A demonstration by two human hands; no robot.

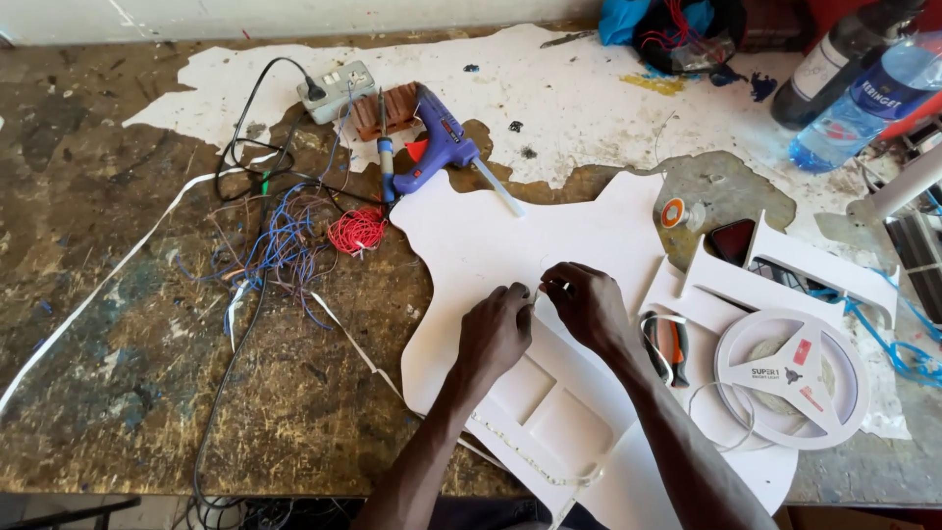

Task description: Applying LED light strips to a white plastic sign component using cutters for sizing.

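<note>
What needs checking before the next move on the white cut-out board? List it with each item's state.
1. Left hand resting on the flat white cut-out foam board: ok.
2. Right hand pinching something small at the board with its fingertips: ok; what it pinches cannot be told.
3. Thin white LED strip lying along the board's lower edge, within reach: ok.
4. Blue hot glue gun lying beyond the board's upper edge, away from both hands: ok; whether it is hot cannot be told.
5. White round strip reel lying flat to the right: ok.
6. Tangle of blue and red loose wires off the board: ok.
</note>
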